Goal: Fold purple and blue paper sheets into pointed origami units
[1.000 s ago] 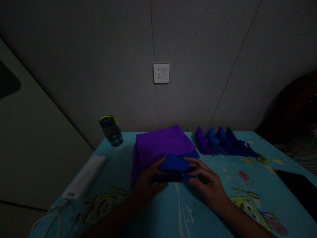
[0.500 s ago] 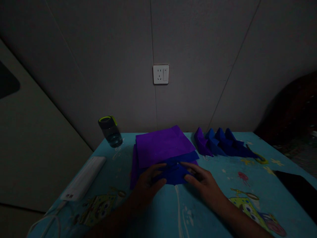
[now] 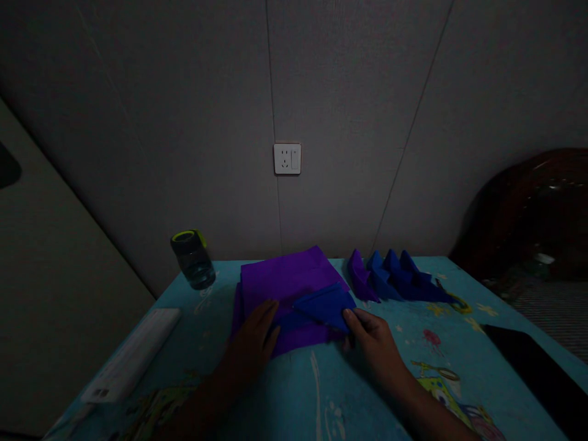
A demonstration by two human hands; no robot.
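My right hand point(image 3: 374, 340) pinches the right corner of a folded blue paper point(image 3: 324, 304) between thumb and fingers. The folded piece is roughly triangular, pointing left, and is held over a stack of purple paper sheets point(image 3: 280, 275). At the stack's front left, my left hand point(image 3: 252, 337) has its fingers stretched and its thumb apart, nothing gripped in it. Its fingertips lie over the sheets, left of the folded paper's tip; whether they press on them I cannot tell. More blue paper shows between the left thumb and the folded piece.
Folded paper boats point(image 3: 388, 278), purple and blue, stand in a row at the back right. A water bottle point(image 3: 195, 260) and a white power strip point(image 3: 133, 355) are on the left. A black flat object point(image 3: 537, 373) lies at the right edge of the patterned tablecloth point(image 3: 285, 404).
The left hand has let go of the blue paper and moved left. The right hand now holds it alone by the right corner, and it shows as a tilted triangle. The view has shifted slightly.
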